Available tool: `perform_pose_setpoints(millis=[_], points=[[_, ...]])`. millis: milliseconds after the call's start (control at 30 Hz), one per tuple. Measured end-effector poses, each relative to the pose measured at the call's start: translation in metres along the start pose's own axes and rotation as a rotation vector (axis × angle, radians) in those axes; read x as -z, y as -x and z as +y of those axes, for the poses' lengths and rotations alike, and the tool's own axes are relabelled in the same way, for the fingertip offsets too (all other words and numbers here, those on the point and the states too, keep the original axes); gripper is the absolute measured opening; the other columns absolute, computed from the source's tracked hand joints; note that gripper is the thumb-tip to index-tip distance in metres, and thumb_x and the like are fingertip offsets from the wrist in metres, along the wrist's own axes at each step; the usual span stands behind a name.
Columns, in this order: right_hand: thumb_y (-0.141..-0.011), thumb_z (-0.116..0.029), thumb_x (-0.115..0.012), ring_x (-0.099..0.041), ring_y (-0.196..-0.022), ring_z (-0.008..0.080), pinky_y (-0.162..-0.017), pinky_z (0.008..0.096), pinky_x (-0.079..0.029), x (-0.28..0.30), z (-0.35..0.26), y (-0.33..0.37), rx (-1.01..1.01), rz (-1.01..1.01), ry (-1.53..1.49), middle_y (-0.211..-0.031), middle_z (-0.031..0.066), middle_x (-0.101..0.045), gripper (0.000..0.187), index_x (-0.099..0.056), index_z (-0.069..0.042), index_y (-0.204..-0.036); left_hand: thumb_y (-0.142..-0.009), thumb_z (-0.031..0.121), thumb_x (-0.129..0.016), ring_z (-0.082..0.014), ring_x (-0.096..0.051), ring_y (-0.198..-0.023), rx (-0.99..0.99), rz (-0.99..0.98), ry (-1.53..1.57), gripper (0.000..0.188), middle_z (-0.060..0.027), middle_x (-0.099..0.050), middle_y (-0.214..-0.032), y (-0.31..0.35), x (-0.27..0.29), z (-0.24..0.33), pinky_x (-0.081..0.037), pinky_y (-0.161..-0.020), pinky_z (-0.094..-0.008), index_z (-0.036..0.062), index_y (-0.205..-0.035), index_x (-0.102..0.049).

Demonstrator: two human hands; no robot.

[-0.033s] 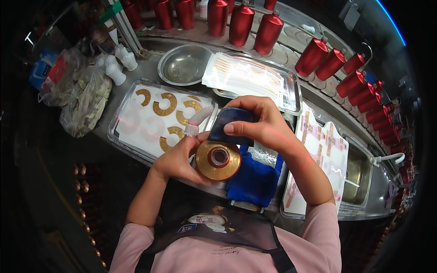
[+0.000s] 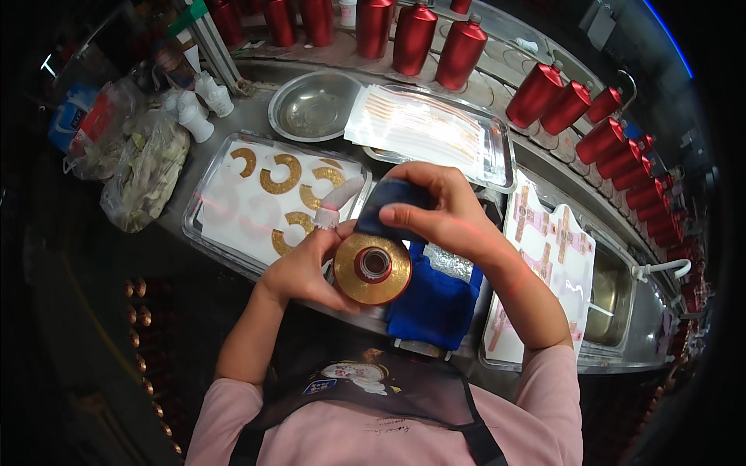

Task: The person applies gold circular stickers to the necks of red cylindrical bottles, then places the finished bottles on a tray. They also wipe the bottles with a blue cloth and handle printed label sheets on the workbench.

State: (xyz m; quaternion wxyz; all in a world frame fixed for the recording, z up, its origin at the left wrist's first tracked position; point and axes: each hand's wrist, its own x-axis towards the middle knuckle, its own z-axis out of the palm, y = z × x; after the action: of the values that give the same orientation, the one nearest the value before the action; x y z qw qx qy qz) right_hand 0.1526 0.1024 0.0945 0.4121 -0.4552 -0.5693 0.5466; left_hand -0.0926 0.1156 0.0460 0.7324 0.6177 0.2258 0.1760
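Note:
Seen from above, a red bottle [image 2: 353,272] with a gold ring around its open neck is in front of me. My left hand [image 2: 305,270] is wrapped round its left side, with a white cover on one finger. In my right hand [image 2: 454,213] is a flat, dark blue scraper-like piece [image 2: 391,203], pinched between thumb and fingers. It is smeared by motion at the bottle's far edge; whether it touches the bottle I cannot tell. Beside the bottle, on the right, lies a blue cloth [image 2: 435,307].
A tray [image 2: 203,242] with gold arc-shaped decals [image 2: 280,175] is at left, a metal bowl [image 2: 284,128] behind it. Another tray [image 2: 503,175] bears white sheets. Patterned sheets [image 2: 544,272] lie right, near a sink [image 2: 610,318]. Red bottles [image 2: 461,54] line the back; plastic bags [image 2: 148,171] stand left.
The dark blue piece in my right hand has shifted slightly away from me and is more blurred. My left hand and the bottle have hardly moved.

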Motion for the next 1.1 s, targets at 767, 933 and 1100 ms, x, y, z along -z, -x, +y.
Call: perform_pose_setpoints(millis=[767,933,1100], points=[[-0.065,0.012,-0.070,-0.064,-0.078,0.0279,-0.069,0.0365,-0.053,-0.066,0.025,0.103,0.826,0.278,0.742,-0.091,0.0101,-0.071,0.036,-0.074,-0.002,-0.098,-0.066,0.016,-0.094,-0.0204,-0.062,-0.119,-0.421,0.566,-0.367,0.082,-0.0097,-0.063,-0.129,-0.005,-0.053,-0.015,-0.050,-0.102,-0.0346,0.0068,-0.135,-0.053],[-0.068,0.011,-0.070,-0.064,-0.079,0.0270,-0.070,0.0358,-0.053,-0.067,0.023,0.108,0.835,0.477,0.735,-0.090,0.0104,-0.070,0.032,-0.074,0.000,-0.097,-0.065,0.020,-0.096,-0.0251,-0.065,-0.111,-0.542,0.702,-0.468,0.081,-0.0121,-0.061,-0.123,-0.013,-0.062,-0.025,-0.052,-0.098,-0.0360,0.0069,-0.133,-0.053],[-0.068,0.010,-0.071,-0.065,-0.079,0.0277,-0.070,0.0360,-0.053,-0.066,0.019,0.097,0.834,0.453,0.723,-0.090,0.0108,-0.070,0.030,-0.074,0.000,-0.096,-0.063,0.024,-0.096,-0.0308,-0.060,-0.113,-0.582,0.798,-0.529,0.085,-0.0130,-0.058,-0.121,-0.015,-0.067,-0.040,-0.049,-0.098,-0.0406,0.0111,-0.134,-0.052]])
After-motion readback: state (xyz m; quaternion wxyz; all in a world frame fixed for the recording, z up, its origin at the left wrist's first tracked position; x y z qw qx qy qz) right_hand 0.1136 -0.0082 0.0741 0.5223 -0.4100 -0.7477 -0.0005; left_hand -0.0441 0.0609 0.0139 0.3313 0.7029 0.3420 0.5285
